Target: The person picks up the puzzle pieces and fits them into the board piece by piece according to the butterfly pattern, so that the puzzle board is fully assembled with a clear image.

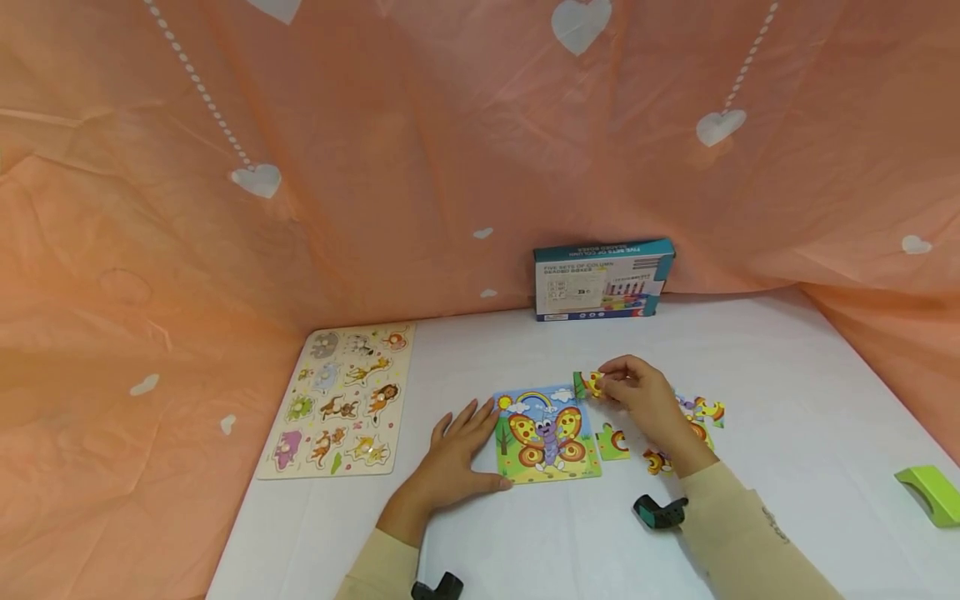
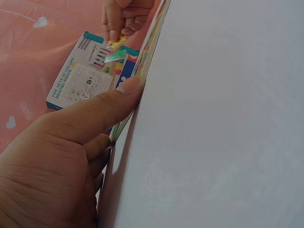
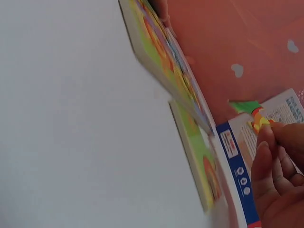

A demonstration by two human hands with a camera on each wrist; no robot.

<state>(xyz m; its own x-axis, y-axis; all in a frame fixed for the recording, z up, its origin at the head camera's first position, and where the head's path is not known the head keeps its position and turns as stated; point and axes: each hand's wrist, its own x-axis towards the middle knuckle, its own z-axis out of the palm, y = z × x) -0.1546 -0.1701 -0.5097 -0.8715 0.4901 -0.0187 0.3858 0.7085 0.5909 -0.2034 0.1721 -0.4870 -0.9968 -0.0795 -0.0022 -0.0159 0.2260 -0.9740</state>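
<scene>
Puzzle piece [image 1: 588,385], green, yellow and red: held up off the counter [image 1: 495,546], near the far right corner of the butterfly board [image 1: 547,433]. Right hand [image 1: 637,392] has it pinched, fingers nearly together, thumb against fingertips. Butterfly board lies flat on the counter. Left hand [image 1: 461,450] at its left edge, fingers straight and spread, thumb touching the near corner; grips nothing. One green loose piece [image 1: 611,443] just beside the board's right edge. More butterfly pieces [image 1: 705,410] by the right forearm, partly hidden by it. Beaded-boxes carton [image 1: 600,283] stands at the back, against the orange heart-print curtain [image 1: 420,150]. Animal board [image 1: 345,400] well off to the left, green block [image 1: 930,493] far right.
</scene>
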